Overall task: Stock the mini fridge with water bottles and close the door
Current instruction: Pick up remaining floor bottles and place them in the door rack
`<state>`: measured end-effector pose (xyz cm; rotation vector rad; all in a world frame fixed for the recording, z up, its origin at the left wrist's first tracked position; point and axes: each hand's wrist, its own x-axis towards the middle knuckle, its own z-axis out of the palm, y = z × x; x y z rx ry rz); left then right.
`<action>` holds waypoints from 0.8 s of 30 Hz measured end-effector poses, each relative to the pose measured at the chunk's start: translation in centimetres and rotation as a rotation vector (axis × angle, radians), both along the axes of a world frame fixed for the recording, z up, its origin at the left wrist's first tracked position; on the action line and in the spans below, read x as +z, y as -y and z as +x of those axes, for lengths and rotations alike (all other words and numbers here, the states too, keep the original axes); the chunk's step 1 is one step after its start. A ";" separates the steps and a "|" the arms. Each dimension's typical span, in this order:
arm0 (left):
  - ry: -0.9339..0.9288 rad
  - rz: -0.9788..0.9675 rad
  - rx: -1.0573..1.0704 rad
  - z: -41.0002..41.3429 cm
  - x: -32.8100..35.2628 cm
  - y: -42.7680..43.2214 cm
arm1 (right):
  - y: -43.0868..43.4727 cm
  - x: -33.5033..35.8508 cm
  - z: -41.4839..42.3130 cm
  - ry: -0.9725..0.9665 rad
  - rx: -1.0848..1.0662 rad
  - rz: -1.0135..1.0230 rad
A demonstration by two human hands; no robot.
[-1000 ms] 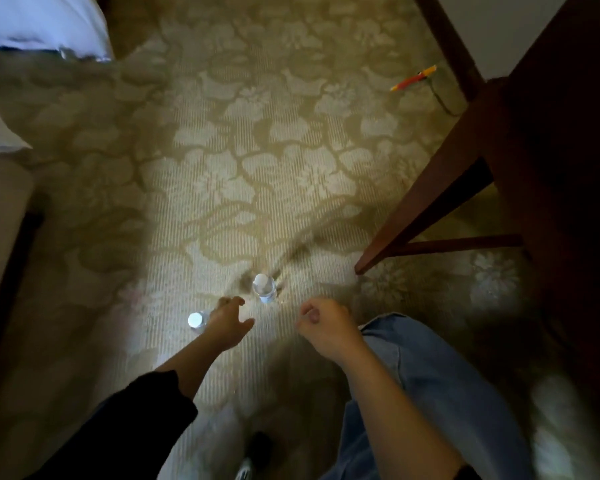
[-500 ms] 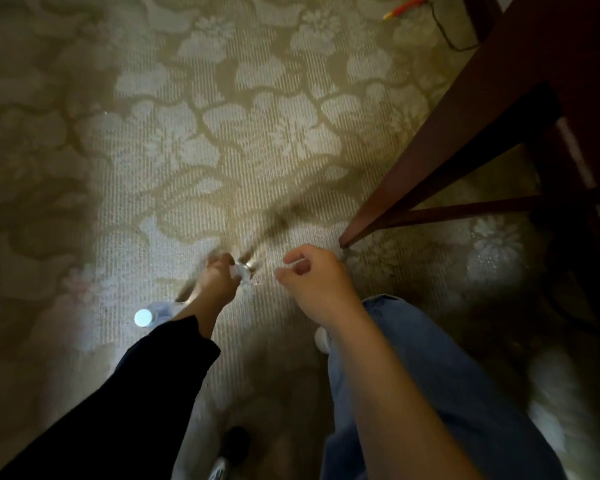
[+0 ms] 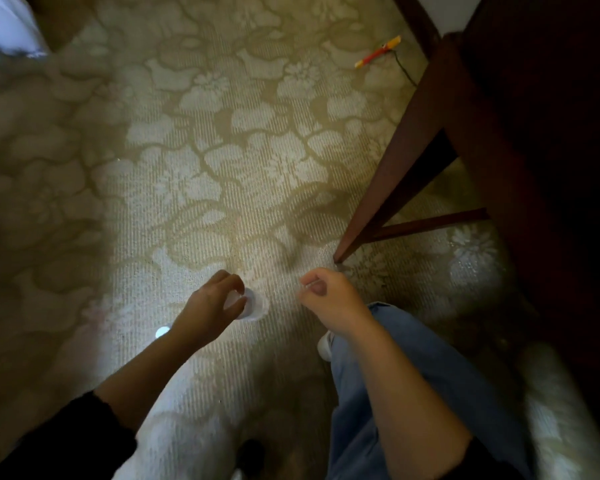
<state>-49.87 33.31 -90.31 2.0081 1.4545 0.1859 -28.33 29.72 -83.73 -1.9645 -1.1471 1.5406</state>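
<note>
Since left hand (image 3: 212,303) curls loosely round the bottle (image 3: 253,304) top w/ grip not clearly closed, it could tip on soft carpet (image 3: 257,150). Right hand (image 3: 323,296) is pinched, grip contents unclear; 2nd bottle (image 3: 162,331) by left wrist could get knocked.

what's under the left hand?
Under the left hand a clear plastic water bottle with a white cap stands on the floral beige carpet, fingers curled over its top; most of its body is hidden. A second white-capped bottle shows beside the wrist, its body covered.
</note>
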 end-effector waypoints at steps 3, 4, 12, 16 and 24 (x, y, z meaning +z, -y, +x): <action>0.115 0.064 -0.108 -0.1 6.0 0.8 | 1.5 2.5 -0.4 -0.012 0.013 0.063; 0.137 0.092 -0.129 0.1 7.9 1.1 | 2.1 3.5 -0.6 -0.015 0.027 0.091; 0.221 0.240 -0.307 1.0 21.5 3.6 | 6.5 13.3 -1.6 -0.084 0.113 0.351; 0.257 0.345 -0.435 1.2 27.6 5.7 | 8.6 18.1 -2.4 -0.043 0.210 0.460; 0.133 0.746 -0.735 2.2 39.0 10.6 | 14.2 26.3 -3.0 -0.082 0.195 0.712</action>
